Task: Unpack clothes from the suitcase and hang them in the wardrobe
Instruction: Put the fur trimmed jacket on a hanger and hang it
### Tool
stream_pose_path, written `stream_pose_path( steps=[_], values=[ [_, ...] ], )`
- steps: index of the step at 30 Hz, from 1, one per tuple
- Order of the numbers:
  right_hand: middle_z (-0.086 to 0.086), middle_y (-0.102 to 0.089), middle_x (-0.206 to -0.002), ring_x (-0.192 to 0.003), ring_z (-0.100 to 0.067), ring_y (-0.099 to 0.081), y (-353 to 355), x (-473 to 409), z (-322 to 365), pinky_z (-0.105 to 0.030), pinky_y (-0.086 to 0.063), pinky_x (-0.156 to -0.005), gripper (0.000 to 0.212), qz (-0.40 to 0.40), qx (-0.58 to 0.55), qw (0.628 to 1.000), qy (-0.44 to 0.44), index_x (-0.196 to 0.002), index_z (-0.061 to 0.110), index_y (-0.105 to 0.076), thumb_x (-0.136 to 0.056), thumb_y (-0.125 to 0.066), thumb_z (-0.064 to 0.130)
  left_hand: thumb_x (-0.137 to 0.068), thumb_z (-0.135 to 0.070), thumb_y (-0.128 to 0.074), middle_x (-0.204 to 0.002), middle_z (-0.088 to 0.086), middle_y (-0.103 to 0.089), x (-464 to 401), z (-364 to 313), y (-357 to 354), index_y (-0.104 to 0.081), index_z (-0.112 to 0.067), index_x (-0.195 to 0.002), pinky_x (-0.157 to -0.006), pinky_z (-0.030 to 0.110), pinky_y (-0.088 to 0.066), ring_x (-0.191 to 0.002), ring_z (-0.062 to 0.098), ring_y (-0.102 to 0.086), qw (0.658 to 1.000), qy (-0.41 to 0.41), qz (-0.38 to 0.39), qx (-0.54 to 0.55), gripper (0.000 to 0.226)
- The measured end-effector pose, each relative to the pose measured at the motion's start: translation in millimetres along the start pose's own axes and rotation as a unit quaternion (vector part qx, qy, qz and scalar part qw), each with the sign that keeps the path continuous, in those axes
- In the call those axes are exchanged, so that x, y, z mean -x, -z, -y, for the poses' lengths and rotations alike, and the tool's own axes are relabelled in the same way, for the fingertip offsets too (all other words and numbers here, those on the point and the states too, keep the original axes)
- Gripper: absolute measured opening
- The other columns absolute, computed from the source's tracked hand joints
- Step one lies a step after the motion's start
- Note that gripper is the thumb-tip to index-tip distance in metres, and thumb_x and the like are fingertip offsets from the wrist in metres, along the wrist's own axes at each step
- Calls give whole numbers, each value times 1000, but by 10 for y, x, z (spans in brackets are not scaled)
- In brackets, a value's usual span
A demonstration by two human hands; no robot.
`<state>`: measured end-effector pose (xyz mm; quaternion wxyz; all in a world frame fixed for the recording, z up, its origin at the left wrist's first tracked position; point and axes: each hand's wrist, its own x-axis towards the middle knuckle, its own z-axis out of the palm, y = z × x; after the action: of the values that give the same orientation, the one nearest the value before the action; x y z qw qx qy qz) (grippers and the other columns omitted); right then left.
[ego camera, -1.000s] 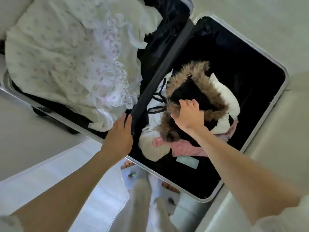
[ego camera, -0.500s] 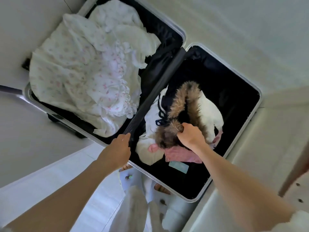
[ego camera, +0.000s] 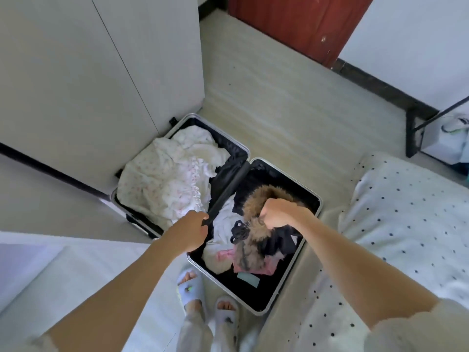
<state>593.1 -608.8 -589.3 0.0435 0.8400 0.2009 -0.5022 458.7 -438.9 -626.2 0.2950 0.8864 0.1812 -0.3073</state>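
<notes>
Right hand (ego camera: 275, 215) is now clenching the fur-trimmed coat (ego camera: 256, 199) & lifting it partway out of the suitcase (ego camera: 314, 199), vs. just resting on it a sec ago. Left hand (ego camera: 189, 231) is gripping the centre divider (ego camera: 228, 189). First garment is coming out; wardrobe (ego camera: 101, 72) is just beyond.

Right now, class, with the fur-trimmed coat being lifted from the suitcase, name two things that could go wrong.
1. The right hand grips only the fur trim, so the coat's weight may strain it.
2. A black cord and pink garment lie tangled under the coat; they may be dragged out onto the floor.
</notes>
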Motion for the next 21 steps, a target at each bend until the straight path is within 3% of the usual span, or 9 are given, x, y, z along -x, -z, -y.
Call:
stream_pose_path(
  steps=[1,2,4,7,10,12,16,19,21],
  values=[
    [-15,-51,-75,-76,-28,-47,104,224,43,-39,-35,-65,18,3,12,1000,11,-72,1,-55,-78,-40,-6,-98,-20,-37,-142,8,-38,163,-76,65,-41,-16,-137,-96,28,-38,-116,23,-51,1000,4,2,7,40],
    [-17,-62,-96,-94,-32,-53,211,440,83,-50,-37,-84,32,-15,13,1000,24,-93,0,-65,-78,-38,-8,-98,-21,-37,-144,7,-36,321,-148,143,-36,-18,-140,-99,27,-36,-120,21,-48,1000,4,-3,15,42],
    [-5,-61,-125,-116,-31,-51,415,901,192,-55,-26,-106,49,-70,17,996,61,-116,7,-64,-79,-35,-9,-99,-21,-37,-145,7,-35,694,-270,343,-33,-21,-142,-102,27,-34,-124,21,-45,999,-7,-27,27,43],
    [-2,-59,-130,-112,-25,-56,626,1350,367,-30,-45,-90,48,-94,5,989,110,-118,5,-63,-84,-34,-11,-100,-21,-34,-147,6,-33,934,-350,567,-34,-23,-141,-105,29,-32,-130,22,-40,997,3,-33,72,41],
    [-7,-58,-117,-100,-29,-64,753,1924,580,-28,-55,-71,52,-76,-12,986,149,-114,11,-65,-83,-30,-12,-101,-21,-33,-150,4,-29,1404,-431,834,-33,-22,-142,-105,31,-33,-133,21,-35,981,14,-49,186,41],
    [-6,-60,-101,-92,-27,-68,806,2240,777,-25,-55,-69,48,-66,6,982,175,-107,15,-67,-82,-33,-10,-101,-24,-33,-151,2,-26,1715,-445,927,-31,-25,-143,-101,35,-40,-128,20,-38,953,25,-55,295,41],
    [4,-55,-72,-67,-16,-55,790,2867,1349,-18,-39,-51,33,-57,110,966,228,-101,25,-65,-82,-50,2,-99,-39,-36,-143,3,-39,2223,-279,996,-37,-27,-137,-93,39,-50,-114,23,-49,869,77,-92,480,40],
    [-2,-37,-57,-55,-17,-31,659,3274,1836,-27,-21,-49,16,-69,140,950,269,-65,20,-49,-74,-54,9,-87,-57,-50,-134,11,-42,2602,8,1081,-39,-17,-130,-77,40,-55,-108,34,-54,771,137,-101,613,59],
    [-2,-26,-55,-56,-18,-21,540,3515,2144,-31,-14,-53,26,-73,131,940,306,-51,17,-33,-68,-52,10,-84,-50,-61,-131,14,-36,2861,291,1113,-38,-12,-125,-75,45,-57,-105,39,-56,728,163,-96,659,61]
  ],
)
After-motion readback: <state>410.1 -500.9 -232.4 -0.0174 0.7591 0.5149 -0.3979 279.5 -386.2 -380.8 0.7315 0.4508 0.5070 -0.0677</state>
